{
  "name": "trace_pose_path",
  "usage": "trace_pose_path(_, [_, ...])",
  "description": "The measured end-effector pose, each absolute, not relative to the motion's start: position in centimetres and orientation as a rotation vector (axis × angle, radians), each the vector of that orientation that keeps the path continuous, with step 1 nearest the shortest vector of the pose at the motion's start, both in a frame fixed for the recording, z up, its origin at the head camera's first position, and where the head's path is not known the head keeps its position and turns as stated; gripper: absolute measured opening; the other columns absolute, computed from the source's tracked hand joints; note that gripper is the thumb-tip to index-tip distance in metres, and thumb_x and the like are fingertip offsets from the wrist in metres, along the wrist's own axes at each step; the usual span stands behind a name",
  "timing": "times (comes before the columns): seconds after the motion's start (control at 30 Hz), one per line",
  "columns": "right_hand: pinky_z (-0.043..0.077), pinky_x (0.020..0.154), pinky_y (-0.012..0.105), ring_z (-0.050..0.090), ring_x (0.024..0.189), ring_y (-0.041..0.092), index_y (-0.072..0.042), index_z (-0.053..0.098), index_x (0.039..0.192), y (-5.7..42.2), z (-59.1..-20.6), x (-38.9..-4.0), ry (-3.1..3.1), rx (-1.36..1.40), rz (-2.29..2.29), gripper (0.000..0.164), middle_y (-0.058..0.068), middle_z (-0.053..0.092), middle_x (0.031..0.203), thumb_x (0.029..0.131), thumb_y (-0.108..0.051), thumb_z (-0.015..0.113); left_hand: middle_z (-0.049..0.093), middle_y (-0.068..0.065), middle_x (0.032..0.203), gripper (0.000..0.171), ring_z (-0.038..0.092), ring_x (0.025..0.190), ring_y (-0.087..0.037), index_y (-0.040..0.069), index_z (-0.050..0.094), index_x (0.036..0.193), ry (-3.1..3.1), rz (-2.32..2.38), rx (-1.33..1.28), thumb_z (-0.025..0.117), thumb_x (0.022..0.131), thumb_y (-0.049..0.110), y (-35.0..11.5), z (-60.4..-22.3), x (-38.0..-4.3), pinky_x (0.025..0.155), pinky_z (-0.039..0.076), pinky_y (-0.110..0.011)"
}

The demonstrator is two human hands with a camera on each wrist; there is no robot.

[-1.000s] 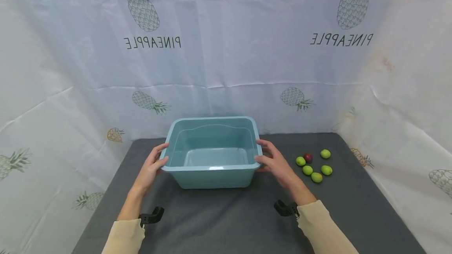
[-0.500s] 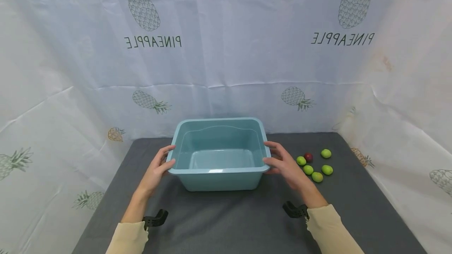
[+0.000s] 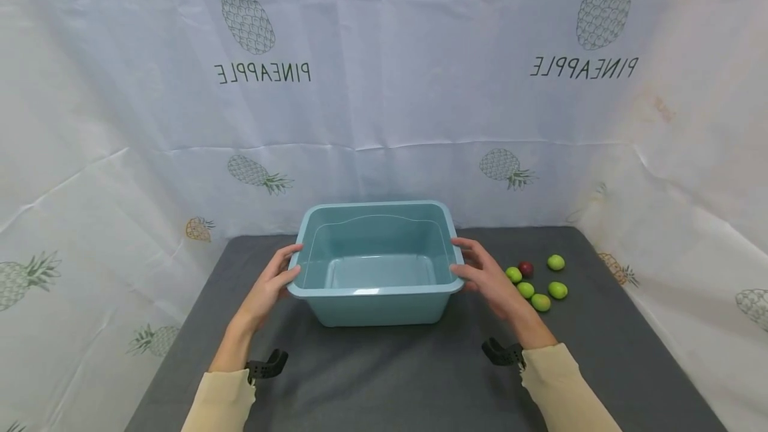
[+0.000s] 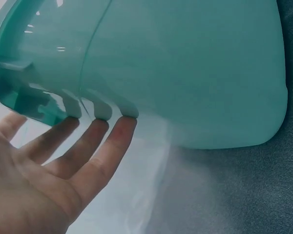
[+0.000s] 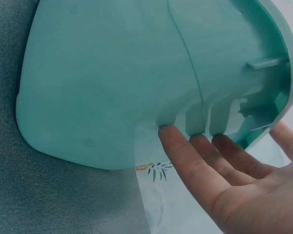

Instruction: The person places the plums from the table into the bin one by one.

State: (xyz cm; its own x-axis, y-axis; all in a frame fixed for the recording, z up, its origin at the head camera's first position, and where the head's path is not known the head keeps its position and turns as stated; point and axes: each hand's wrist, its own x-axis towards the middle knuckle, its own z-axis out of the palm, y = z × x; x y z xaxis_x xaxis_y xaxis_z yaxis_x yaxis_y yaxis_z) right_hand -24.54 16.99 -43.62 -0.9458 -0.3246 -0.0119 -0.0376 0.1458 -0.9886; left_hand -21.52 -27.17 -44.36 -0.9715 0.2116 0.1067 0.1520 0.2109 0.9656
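In the head view a blue-green plastic basin (image 3: 384, 311) stands on the dark table near its back edge, with nothing inside. My left hand (image 3: 264, 292) grips its left rim. The thumb and forefinger lie at the rim, and in the left wrist view three fingertips (image 4: 121, 127) touch the outer wall below it. On the opposite side my right hand (image 3: 495, 285) holds the right rim in the same way. Its fingers (image 5: 178, 144) rest against the outer wall under the lip in the right wrist view. The basin sits level between both hands.
Several small green fruits (image 3: 541, 303) and one dark red fruit (image 3: 526, 269) lie on the table to the right of the right hand. A white curtain (image 3: 384, 105) printed with pineapples hangs behind the table and along both sides.
Both hands and the basin have shifted to the right, mostly in the first half second. The basin also sits slightly nearer. The grip on both rims stays the same, and the fruits have not moved.
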Motion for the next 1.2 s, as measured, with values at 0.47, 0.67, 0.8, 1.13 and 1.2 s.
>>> trace_pose_path(0.47, [0.048,0.097,0.054,0.037,0.141,0.043,-0.011,0.034,0.155,18.4,-43.8,-23.4,2.222,-0.365,-1.874,0.061,0.023,0.032,0.158,0.103,-0.025,0.062,0.016,-0.019,0.166,0.053,0.029,0.146,-0.044,0.008,0.029,0.157,2.401,1.894,0.339,0.046,0.109,0.023,-26.1,-44.1,-20.9,0.100,0.043,-0.059])
trace_pose_path(0.67, [0.050,0.094,0.050,0.041,0.138,0.043,-0.013,0.036,0.154,19.0,-43.9,-23.0,2.235,-0.358,-1.879,0.060,0.022,0.036,0.156,0.102,-0.026,0.063,0.017,-0.019,0.166,0.053,0.030,0.145,-0.045,0.008,0.028,0.157,2.397,1.896,0.355,0.046,0.109,0.020,-25.6,-44.2,-20.5,0.097,0.046,-0.052])
trace_pose_path(0.8, [0.050,0.094,0.050,0.040,0.138,0.044,-0.012,0.035,0.154,19.5,-44.1,-22.7,2.232,-0.368,-1.876,0.059,0.022,0.035,0.156,0.103,-0.025,0.062,0.018,-0.019,0.165,0.052,0.030,0.145,-0.044,0.009,0.029,0.157,2.398,1.896,0.360,0.046,0.109,0.020,-25.3,-44.4,-20.3,0.096,0.046,-0.050])
trace_pose_path(1.13, [0.050,0.094,0.053,0.041,0.137,0.046,-0.012,0.035,0.154,20.8,-44.2,-21.7,2.241,-0.388,-1.876,0.058,0.024,0.034,0.156,0.103,-0.022,0.061,0.015,-0.016,0.167,0.054,0.030,0.146,-0.042,0.013,0.029,0.157,2.369,1.897,0.369,0.048,0.109,0.027,-24.4,-44.7,-19.9,0.099,0.047,-0.049])
trace_pose_path(1.2, [0.050,0.094,0.052,0.041,0.136,0.046,-0.012,0.034,0.154,21.0,-44.2,-21.7,2.228,-0.404,-1.881,0.058,0.024,0.034,0.155,0.103,-0.021,0.060,0.015,-0.016,0.167,0.054,0.029,0.147,-0.041,0.013,0.029,0.157,2.367,1.900,0.369,0.048,0.109,0.028,-24.2,-44.8,-19.8,0.099,0.046,-0.048])
